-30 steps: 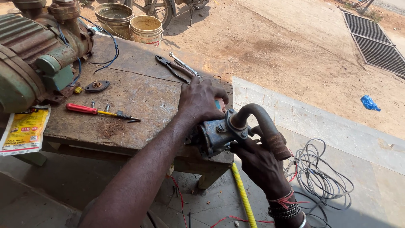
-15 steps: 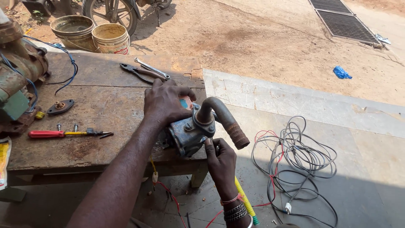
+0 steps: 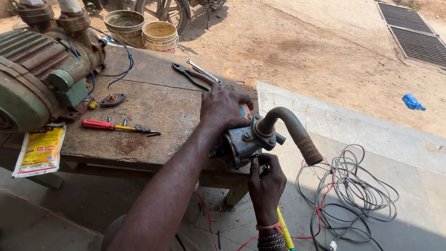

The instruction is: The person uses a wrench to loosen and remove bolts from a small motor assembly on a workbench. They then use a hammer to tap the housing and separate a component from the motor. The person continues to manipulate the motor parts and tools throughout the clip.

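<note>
A worn, stained wooden workbench [image 3: 153,107] stands at the edge of a sunlit dirt yard, and a big green and rust-brown electric motor pump [image 3: 39,76] sits on its far left end with blue wires trailing from it. Beyond the bench stand two round metal buckets [image 3: 144,30], and on the concrete floor to the right lies a loose tangle of grey and red wire [image 3: 350,190]. At the near right corner of the bench rests a small blue-grey cast pump housing with a curved rusty pipe elbow [image 3: 260,137] rising from it and bending down to the right. The left hand [image 3: 225,109] lies over the top of that housing, fingers curled around it and gripping it against the bench edge. The right hand [image 3: 265,181] comes up from below, its fingertips pinched together at the underside of the housing; what they pinch is too small to tell. Farther back on the bench lie dark pliers and a silver spanner [image 3: 197,74], a red-handled screwdriver [image 3: 114,125], and a yellow printed packet [image 3: 39,151] hanging over the front edge.
</note>
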